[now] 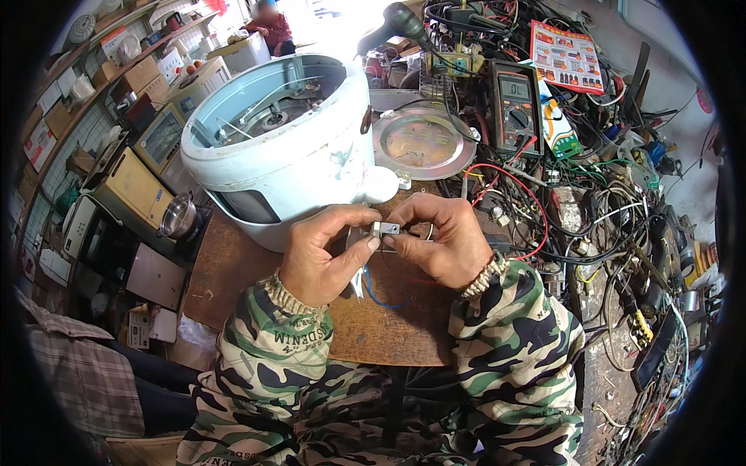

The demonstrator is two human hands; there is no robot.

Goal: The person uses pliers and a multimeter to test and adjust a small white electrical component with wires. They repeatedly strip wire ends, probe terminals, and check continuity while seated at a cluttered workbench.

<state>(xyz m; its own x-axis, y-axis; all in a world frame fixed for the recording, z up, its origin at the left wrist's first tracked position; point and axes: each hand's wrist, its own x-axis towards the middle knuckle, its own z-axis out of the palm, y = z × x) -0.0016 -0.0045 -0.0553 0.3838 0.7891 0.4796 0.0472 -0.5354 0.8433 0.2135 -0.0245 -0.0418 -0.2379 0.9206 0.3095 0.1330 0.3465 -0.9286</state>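
Over the wooden table, my left hand is closed in a pinch on a small pale part with a metal bracket. Against its other side, the thumb and fingers of my right hand are pressed together, partly hiding a dark bit and a thin wire. A blue wire and a white strip hang below my left fingers. Just beyond my hands stands a white and light-blue rice cooker body, its top uncovered and the heating parts inside showing.
A round metal plate lies behind my right hand. A multimeter with red and black leads leans at the right, among tangled cables. Shelves and old appliances line the left. One person sits far back; a plaid sleeve shows at left.
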